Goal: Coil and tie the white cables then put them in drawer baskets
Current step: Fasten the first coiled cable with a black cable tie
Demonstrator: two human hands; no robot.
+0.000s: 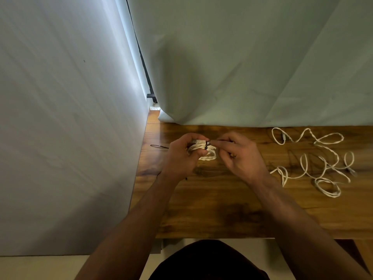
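My left hand [179, 156] grips the coiled cable [210, 155], fingers curled round its left end, so the coil lies between my two hands. My right hand [240, 156] pinches the black tie [206, 146] wrapped across the coil. The coil's long axis runs left to right, from my left palm toward my right fingertips.

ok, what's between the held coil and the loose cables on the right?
Head view: past the coil, only the right hand, then bare table up to the loose cables.
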